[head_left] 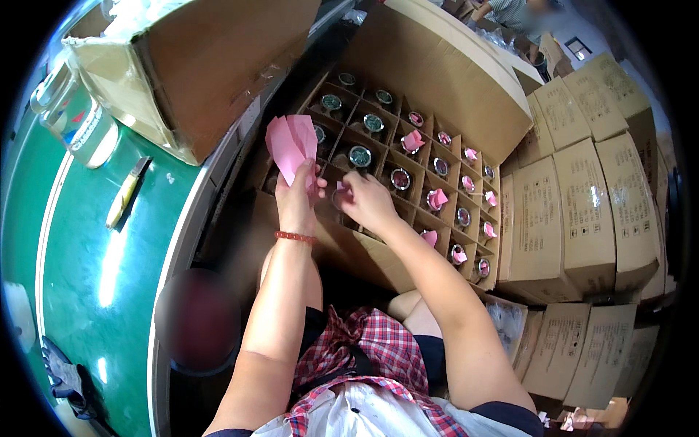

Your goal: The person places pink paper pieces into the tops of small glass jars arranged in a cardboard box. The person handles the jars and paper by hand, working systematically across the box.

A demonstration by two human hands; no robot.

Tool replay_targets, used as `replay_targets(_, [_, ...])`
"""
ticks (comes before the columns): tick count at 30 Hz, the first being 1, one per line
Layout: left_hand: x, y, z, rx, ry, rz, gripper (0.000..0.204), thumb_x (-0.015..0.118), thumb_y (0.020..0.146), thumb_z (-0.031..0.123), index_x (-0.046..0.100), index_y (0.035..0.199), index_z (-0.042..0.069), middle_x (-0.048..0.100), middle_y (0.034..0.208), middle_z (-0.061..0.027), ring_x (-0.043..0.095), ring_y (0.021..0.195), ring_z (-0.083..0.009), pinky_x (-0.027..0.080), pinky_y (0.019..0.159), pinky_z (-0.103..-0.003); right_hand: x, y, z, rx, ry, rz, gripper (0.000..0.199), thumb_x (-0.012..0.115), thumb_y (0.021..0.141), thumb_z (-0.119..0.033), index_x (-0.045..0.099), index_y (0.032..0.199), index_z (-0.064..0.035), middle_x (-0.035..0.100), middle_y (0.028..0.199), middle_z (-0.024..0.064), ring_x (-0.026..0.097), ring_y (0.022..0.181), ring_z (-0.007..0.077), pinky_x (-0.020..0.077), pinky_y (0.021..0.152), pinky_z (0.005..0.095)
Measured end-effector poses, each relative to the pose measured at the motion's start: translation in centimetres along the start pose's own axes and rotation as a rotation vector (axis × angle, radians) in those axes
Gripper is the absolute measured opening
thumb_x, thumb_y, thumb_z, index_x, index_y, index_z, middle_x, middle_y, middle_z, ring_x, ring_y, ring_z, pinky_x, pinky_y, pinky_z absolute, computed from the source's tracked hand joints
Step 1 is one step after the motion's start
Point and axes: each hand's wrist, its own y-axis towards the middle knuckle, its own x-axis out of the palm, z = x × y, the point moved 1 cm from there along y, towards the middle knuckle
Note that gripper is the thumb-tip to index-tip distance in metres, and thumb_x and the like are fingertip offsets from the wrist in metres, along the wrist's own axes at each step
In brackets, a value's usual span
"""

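Observation:
Upright in my left hand [297,200] is a small stack of pink paper sheets [291,144], pinched between thumb and fingers. My right hand [370,205] is closed at the fingertips on a small pink paper piece [345,187], over a near cell of an open divided carton [444,80]. A glass rim shows faintly beside those fingertips; my hand hides part of that cell. Round-mouthed glass containers [360,156] stand in the carton's cells. Crumpled pink paper [413,141] sticks out of several on the right; those toward the left show none.
On my left, a green table [80,240] bears a yellow-handled utility knife [125,198], a clear jug [91,135], a large open carton [204,65] and a dark glove [65,379]. Closed cartons [582,204] are stacked to the right. A person [517,18] is at the far back.

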Motion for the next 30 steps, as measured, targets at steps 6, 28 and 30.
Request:
replay_targets(6, [0.5,0.0,-0.5,0.030,-0.062,0.013,0.038,0.052,0.094,0.043,0.052,0.097,0.005,0.057,0.076,-0.0053,0.051,0.054,-0.0120,0.039,0.047,-0.023,0.5,-3.7,1.7,-0.227,0.074,0.097,0.037,0.058,0.075,-0.002,0.049,0.111,-0.0031,0.059,0.101,0.0172,0.056,0.100,0.0360,0.0484,0.083,0.0437])
replay_targets(28, [1.7,-0.8,-1.2,-0.087,-0.065,-0.105,0.045,0.039,0.098,0.044,0.054,0.105,0.002,0.063,0.084,-0.0100,0.058,0.060,-0.0158,0.047,0.050,-0.026,1.8,-2.6,0.5,-0.180,-0.110,-0.051,0.058,0.060,0.082,-0.049,0.052,0.107,0.0029,0.063,0.094,0.0173,0.058,0.097,0.0322,0.0273,0.105,0.0507])
replay_targets(30, [1.6,-0.7,-1.3,-0.101,-0.074,-0.140,0.045,0.039,0.097,0.046,0.056,0.104,0.004,0.064,0.083,-0.0071,0.059,0.062,-0.0154,0.048,0.051,-0.026,1.5,-2.0,0.6,-0.147,-0.107,-0.188,0.052,0.062,0.080,-0.046,0.054,0.103,-0.0002,0.063,0.089,0.0176,0.060,0.090,0.0338,0.0366,0.092,0.0469])
